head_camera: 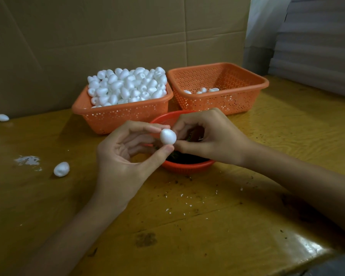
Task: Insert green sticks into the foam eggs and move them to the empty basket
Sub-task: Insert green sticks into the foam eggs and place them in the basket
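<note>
**A:** Where is the egg right now?

**B:** The foam egg (pixel 168 136) is in the air, just above the round red basket (pixel 187 167). The left hand (pixel 120 154) pinches it between thumb and forefinger. The other fingers curl loosely behind and touch nothing I can see.

**A:** And the right hand (pixel 213 138)?

**B:** Its fingers are curled, with thumb and forefinger pressed together against the egg's right side. A sliver of dark green shows just behind them. I take that for the green stick (pixel 189 138), though most of it is hidden.

**A:** So this looks like the push-in. What could spoil it?

**B:** Mostly the angle. Foam is soft, so a stick driven off-centre could burst out through the side. The foam crumbs (pixel 28 160) on the wooden table (pixel 247 196) suggest it sheds easily. If the left hand squeezes too hard, the egg dents. If it squeezes too lightly, the push may pop the egg free and send it rolling, and a stray egg (pixel 61 169) already lies well off to the left.

**A:** And once the stick is in?

**B:** The egg belongs in the right orange basket (pixel 223 105), which holds only a few eggs (pixel 203 90). Just beside it stands the heaped basket (pixel 127 118). A careless toss could land the finished egg in that pile, where it would be hard to find. A stick set too shallow might also drop out on landing.
</note>
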